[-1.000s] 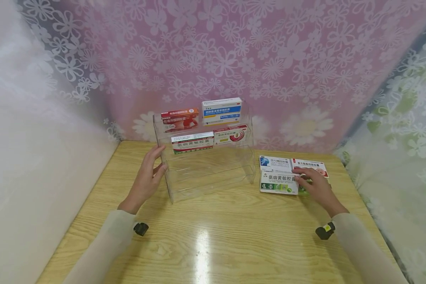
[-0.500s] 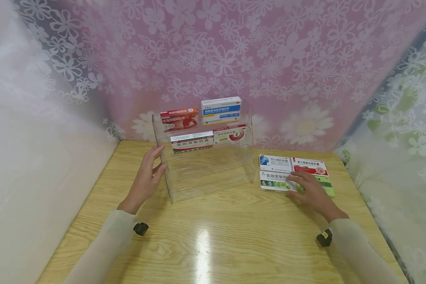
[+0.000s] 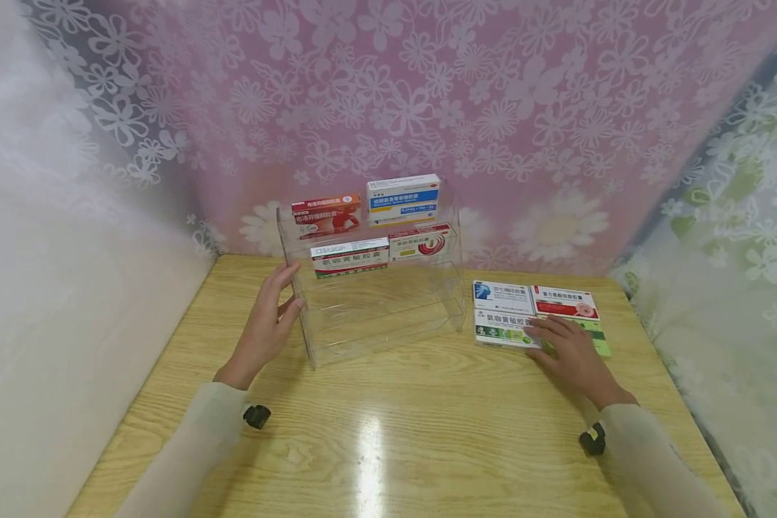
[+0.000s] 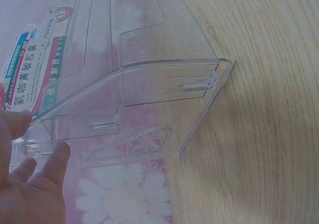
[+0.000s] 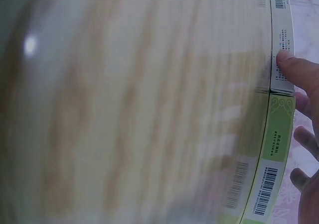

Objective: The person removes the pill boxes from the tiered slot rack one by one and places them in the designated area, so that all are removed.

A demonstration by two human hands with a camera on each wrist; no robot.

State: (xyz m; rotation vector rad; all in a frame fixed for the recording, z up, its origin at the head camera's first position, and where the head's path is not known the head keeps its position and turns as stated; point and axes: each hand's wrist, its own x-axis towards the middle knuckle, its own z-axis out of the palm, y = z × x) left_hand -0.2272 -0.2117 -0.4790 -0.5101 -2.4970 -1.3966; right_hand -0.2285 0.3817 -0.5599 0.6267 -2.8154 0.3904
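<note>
In the head view, my left hand (image 3: 267, 324) holds the left side of a clear stepped display rack (image 3: 382, 327). The left wrist view shows fingers at the rack's side panel (image 4: 144, 94). My right hand (image 3: 573, 360) lies over the right end of a white medicine box (image 3: 501, 329) with a green strip. Its thumb touches the box's near side in the right wrist view; the other fingers sit above, loosely bent. They partly cover a green medicine box (image 3: 596, 339). Behind are a white-and-blue box (image 3: 508, 297) and a red-and-white box (image 3: 565, 302).
An orange-red box (image 3: 326, 217) and a blue-and-white box (image 3: 403, 201) stand on the rack's top tier. Below them are a white-red-green box (image 3: 351, 260) and a red-and-white box with rings (image 3: 421, 244). Wooden table (image 3: 427, 432); floral curtain (image 3: 388, 93) behind.
The white box with the green strip, tilted up in my right hand a second ago, now lies flat. My right hand has lowered and its fingers have loosened. My left hand stays put.
</note>
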